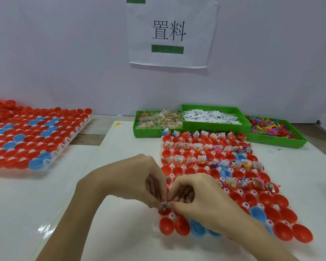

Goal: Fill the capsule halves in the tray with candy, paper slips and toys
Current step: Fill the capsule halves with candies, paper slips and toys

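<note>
A white tray [172, 215] of red and blue capsule halves lies in front of me. Its far rows hold candy packets, paper slips and small toys; the near rows look bare. My left hand [132, 178] and my right hand [198, 196] meet over a red capsule half [164, 210] at the tray's near left. Both pinch a small candy packet [164, 205] with a white slip at that half. A bit of pink shows between my hands.
Three green bins stand behind the tray: candy packets [158, 119], paper slips [213, 115], coloured toys [273, 129]. A second tray of capsule halves [32, 136] lies at the left. A yellow toy [119, 124] lies on the white mat. A wall with a paper sign stands behind.
</note>
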### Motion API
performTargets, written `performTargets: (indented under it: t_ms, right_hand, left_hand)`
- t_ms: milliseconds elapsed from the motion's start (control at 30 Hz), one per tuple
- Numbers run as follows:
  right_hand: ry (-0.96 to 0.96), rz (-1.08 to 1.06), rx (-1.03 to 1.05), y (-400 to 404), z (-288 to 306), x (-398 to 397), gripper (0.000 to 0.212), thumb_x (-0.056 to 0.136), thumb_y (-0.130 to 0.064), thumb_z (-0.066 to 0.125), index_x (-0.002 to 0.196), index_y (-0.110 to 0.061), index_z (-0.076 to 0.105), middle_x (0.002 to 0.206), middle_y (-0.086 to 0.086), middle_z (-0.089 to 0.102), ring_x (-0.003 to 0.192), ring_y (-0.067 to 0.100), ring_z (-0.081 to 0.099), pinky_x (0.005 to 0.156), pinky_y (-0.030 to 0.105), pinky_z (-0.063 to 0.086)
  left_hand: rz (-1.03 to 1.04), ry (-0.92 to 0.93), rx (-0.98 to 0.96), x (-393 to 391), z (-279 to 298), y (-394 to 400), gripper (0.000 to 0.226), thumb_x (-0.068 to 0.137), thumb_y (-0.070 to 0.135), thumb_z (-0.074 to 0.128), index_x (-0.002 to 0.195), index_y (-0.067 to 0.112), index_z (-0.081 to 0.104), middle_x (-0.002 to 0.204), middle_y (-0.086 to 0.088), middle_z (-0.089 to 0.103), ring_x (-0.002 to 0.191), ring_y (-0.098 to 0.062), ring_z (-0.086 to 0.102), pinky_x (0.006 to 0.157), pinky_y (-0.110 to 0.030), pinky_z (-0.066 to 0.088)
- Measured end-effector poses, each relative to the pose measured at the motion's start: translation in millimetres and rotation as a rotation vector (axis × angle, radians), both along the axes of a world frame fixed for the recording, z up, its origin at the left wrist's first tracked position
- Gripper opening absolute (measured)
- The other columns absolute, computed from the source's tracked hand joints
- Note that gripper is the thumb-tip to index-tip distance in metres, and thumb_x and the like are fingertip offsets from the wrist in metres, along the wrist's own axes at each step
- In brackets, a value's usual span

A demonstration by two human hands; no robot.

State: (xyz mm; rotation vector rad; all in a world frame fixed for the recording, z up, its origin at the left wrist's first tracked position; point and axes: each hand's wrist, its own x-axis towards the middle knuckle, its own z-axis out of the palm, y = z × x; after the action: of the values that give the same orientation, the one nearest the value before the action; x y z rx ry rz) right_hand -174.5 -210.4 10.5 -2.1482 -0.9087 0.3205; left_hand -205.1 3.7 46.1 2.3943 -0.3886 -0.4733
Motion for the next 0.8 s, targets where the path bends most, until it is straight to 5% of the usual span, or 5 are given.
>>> performTargets:
  t_ms: [133,400,800]
  right_hand:
    - [-0.024,-0.006,-0.012,0.3,-1.3,-1.0,0.014,0.081,-0.013,0.082,0.079,-0.024,0.073,0.074,-0.01,0.07,0.07,0.001,0.066,0.062,0.014,0.053]
    - [-0.119,-0.039,-0.056,2.8,-3.4,-8.6,0.012,0.08,-0.015,0.076,0.076,-0.022,0.068,0.072,-0.012,0.065,0.073,-0.002,0.062,0.065,0.016,0.053]
    - [-0.2,-0.049,-0.063,5.8,-6.6,-13.9,0.012,0.083,-0.02,0.074,0.078,-0.025,0.065,0.078,-0.013,0.061,0.084,0.0,0.058,0.071,0.017,0.051]
  left_hand:
    - [-0.006,0.028,0.019,-1.6,2.2,-2.4,0.015,0.083,0.019,0.083,0.097,0.025,0.079,0.087,0.011,0.079,0.081,-0.005,0.075,0.082,-0.033,0.063]
    - [0.051,-0.065,0.051,-1.4,3.9,-10.2,0.022,0.08,0.015,0.085,0.09,0.023,0.067,0.082,0.012,0.075,0.074,-0.005,0.073,0.074,-0.031,0.062]
    - [0.004,0.0,0.006,-3.0,5.6,-0.1,0.024,0.085,0.004,0.081,0.1,0.019,0.07,0.092,0.007,0.078,0.085,-0.007,0.074,0.086,-0.029,0.061]
